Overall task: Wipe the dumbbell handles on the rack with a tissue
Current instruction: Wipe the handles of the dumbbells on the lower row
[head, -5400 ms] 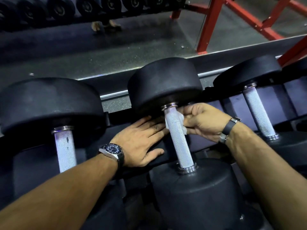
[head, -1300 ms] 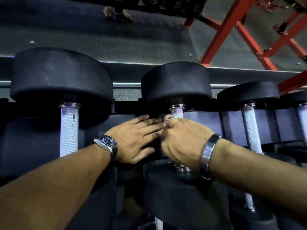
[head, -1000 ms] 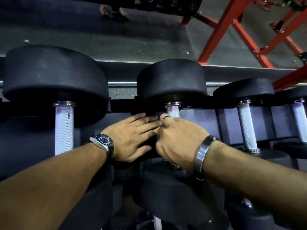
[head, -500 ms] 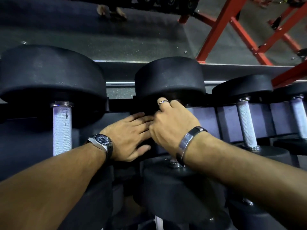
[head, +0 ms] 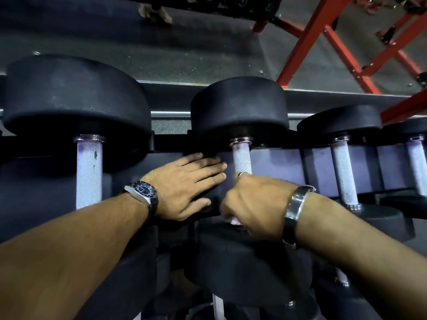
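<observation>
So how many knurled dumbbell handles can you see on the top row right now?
4. The far-left handle; the middle handle, gripped low by the right hand; a third handle to its right; a fourth handle at the right edge. More may lie out of frame.

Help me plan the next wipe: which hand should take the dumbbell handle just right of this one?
Right. The right hand already grips the tissue and is nearer that handle; the left hand lies flat on the rack.

Dumbbell heads (head: pixel 239 107): matt black rubber, faintly grained. Handles (head: pixel 241 159): knurled metal, polished collars (head: pixel 240 140). Tissue (head: pixel 235 221): white paper. Rack frame (head: pixel 312 33): glossy red painted metal.
</observation>
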Motion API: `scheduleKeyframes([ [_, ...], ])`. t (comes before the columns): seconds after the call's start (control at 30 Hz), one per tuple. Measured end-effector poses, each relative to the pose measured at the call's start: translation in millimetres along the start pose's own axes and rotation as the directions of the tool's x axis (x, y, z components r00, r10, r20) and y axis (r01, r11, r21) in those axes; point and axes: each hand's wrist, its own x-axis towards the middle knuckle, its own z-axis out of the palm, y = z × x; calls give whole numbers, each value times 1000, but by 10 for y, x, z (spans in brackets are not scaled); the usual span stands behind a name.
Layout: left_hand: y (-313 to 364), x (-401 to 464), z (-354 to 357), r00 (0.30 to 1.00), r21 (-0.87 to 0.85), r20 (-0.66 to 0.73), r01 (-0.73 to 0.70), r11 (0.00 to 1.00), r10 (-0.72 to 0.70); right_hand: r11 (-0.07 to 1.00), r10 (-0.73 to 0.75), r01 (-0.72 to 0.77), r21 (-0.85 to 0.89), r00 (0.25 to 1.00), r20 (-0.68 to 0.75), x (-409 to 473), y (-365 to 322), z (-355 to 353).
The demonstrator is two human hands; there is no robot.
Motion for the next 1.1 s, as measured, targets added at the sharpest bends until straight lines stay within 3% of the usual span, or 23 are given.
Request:
scheduleKeyframes([
  [0.03,18,-3,-43,999,-18,36,-20,1000,21,995,3,1,97,999,-43,-29,5,-6],
  [0.1,44,-4,-73,999,-18,52,-6,1000,7,915,144,-49,400,967,-211,-67,25,45],
  [0.17,39,-2,-55,1000,-44,-6,-9,999,9,698,336,-48,715,903,-267,-46,15,128],
  [0.27,51,18,-80,992,-63,-116,-56,996,49,254,440,73,965,879,-182,26,-37,211],
  [0.33,62,11,-115,991,-84,-120,-77,994,66,-34,418,136,990,902,-109,69,-86,202],
  [0.37,58,7,-128,990,-106,-125,-83,991,69,-116,404,146,982,911,-88,76,-113,182],
  [0.57,69,43,-257,973,-200,-199,-156,967,115,-382,353,233,894,931,-92,8,-142,105],
  [0.7,82,85,-405,993,-210,-85,-98,973,82,-461,327,222,859,942,-68,-15,-171,64],
  [0.77,122,89,-584,994,-211,92,-44,977,64,-460,344,243,854,936,-81,0,-237,31],
  [0.83,114,73,-716,937,-61,346,67,996,-42,-439,387,288,851,915,-110,41,-324,6],
  [0.87,93,48,-782,909,9,408,97,995,-92,-423,417,311,851,901,-122,71,-362,-5],
  [1.03,-37,-356,-1228,914,19,386,129,991,-126,-288,565,381,879,808,-166,288,-706,-73],
  [1.1,-86,-610,-1368,961,-12,257,108,994,-101,-148,647,380,913,736,-202,411,-827,-51],
])
